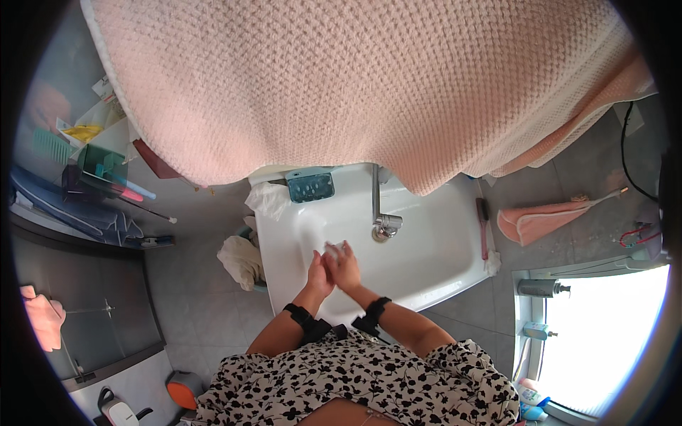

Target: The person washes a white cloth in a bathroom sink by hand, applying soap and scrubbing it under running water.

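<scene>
Over the left half of a white washbasin (426,261), my left hand (320,272) and my right hand (343,266) are pressed together. White foam or a pale object shows at the fingertips; which of these it is, I cannot tell. The palms are hidden against each other. Both wrists wear black straps. To the right of my hands stands a chrome faucet (387,223) with a swivel spout, not touching them. A teal soap dish (311,187) sits at the basin's back left corner, beside a crumpled white plastic bag (268,200).
A large pink towel (373,96) hangs over the far side. A pink-handled brush (482,229) lies on the right rim. Left of the basin is a bin with a pale liner (241,262). Pump bottles, one of them grey (538,288), line the window ledge at right.
</scene>
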